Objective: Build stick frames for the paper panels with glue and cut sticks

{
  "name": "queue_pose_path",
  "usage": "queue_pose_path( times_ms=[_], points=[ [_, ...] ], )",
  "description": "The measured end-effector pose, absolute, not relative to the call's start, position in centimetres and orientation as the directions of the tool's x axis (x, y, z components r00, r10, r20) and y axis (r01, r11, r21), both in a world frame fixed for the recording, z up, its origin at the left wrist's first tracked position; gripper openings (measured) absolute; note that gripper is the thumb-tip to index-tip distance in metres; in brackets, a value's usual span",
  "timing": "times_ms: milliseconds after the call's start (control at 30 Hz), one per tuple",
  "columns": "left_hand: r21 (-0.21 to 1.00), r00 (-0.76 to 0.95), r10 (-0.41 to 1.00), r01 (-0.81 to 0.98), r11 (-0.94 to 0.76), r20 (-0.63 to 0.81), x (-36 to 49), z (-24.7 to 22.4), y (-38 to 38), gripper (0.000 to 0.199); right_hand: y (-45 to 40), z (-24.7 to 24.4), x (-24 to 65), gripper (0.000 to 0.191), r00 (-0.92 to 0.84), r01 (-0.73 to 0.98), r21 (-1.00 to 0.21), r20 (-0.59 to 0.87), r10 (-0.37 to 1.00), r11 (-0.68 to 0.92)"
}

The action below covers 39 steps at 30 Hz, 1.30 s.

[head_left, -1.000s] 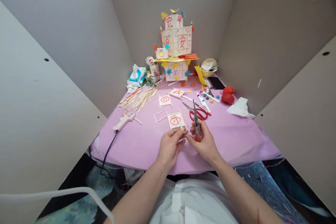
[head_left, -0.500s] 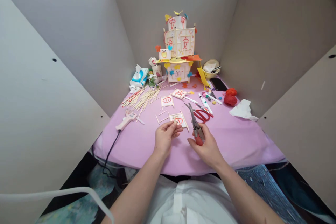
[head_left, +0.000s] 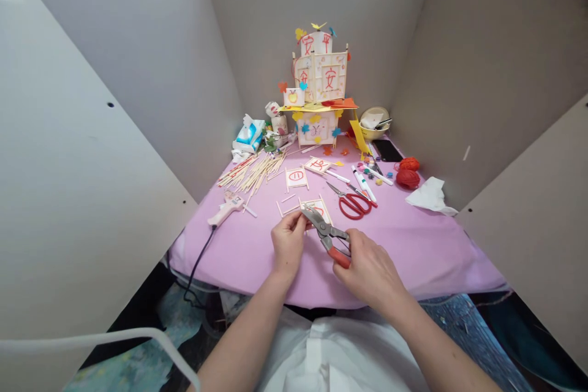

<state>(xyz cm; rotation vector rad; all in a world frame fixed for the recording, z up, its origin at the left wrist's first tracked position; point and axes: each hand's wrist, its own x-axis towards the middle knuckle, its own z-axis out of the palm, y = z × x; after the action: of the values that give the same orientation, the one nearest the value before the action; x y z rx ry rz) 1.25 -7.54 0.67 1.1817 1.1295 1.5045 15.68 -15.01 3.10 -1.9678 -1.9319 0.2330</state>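
Observation:
My right hand [head_left: 374, 266] is wrapped round the red handles of metal snips [head_left: 325, 229], whose jaws point left. The snips' tips meet the fingertips of my left hand [head_left: 287, 245], which are pinched together. Whatever those fingers hold is too small and covered to make out. Just beyond the jaws lies a small white panel [head_left: 321, 207] framed with thin sticks and marked in red, partly hidden by the snips. A few short cut sticks [head_left: 290, 208] rest beside it. Farther back are two more framed panels, one with a red circle [head_left: 296, 178].
A paper-and-stick tower [head_left: 321, 79] stands at the back. Red-handled scissors [head_left: 354, 206] and markers [head_left: 364, 182] lie right of centre. Left are a corded glue gun [head_left: 226, 211] and a pile of wooden sticks [head_left: 260, 174]. Red yarn [head_left: 408, 179] and a crumpled tissue [head_left: 430, 196] lie right.
The snips have swung left and down from upright, so their jaws now reach my left fingertips. My right hand has turned with them. The left hand stays pinched in nearly the same place.

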Motion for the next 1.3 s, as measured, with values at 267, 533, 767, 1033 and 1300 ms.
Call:
queue_pose_path(
  times_ms=[267, 533, 767, 1033, 1300],
  points=[
    [0.939, -0.225, 0.918, 0.192, -0.287, 0.327, 0.6, 0.5, -7.7, 0.018, -14.7, 3.3, 14.4, 0.023, 0.044, 0.946, -0.323, 0.179, 0.983, 0.017],
    [0.862, -0.229, 0.868, 0.377, -0.339, 0.441, 0.4, 0.5, -8.1, 0.019, -14.9, 3.6, 13.6, 0.023, 0.032, 0.949, -0.313, 0.162, 0.986, 0.021],
    [0.835, -0.202, 0.862, 0.422, -0.352, 0.465, 0.4, 0.2, -7.9, 0.019, -14.5, 3.5, 13.8, 0.023, 0.049, 0.940, -0.340, 0.047, 0.998, -0.030],
    [0.916, -0.201, 0.916, 0.282, -0.284, 0.346, 0.5, -0.2, -7.3, 0.019, -13.5, 2.1, 14.5, 0.012, 0.061, 0.919, -0.390, -0.011, 0.998, -0.061],
    [0.963, -0.163, 0.982, -0.237, -0.130, 0.092, 1.0, 0.0, -6.7, 0.031, -12.6, 2.5, 18.4, 0.028, 0.213, 0.822, -0.543, 0.016, 0.977, -0.171]
  ],
)
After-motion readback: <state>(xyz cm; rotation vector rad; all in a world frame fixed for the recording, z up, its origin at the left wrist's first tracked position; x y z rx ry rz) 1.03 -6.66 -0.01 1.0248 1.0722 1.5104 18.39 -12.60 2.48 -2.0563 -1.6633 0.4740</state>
